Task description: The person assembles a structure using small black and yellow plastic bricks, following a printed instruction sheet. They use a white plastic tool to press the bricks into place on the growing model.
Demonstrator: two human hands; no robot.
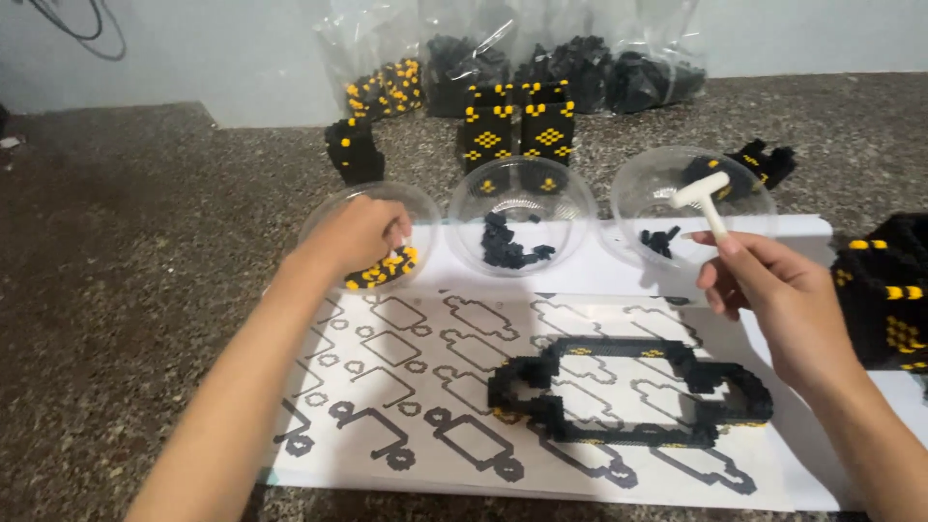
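Altogether three clear bowls (522,198), one hammer (709,200).

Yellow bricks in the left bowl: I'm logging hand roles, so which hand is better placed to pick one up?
Left hand: already inside that bowl; right hand holds a white hammer.

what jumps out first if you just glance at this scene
The black brick frame with yellow studs lies on the patterned paper sheet at centre. Behind it stand three clear bowls: the left hand reaches into the left bowl of yellow bricks, while the right hand holds a small white hammer.
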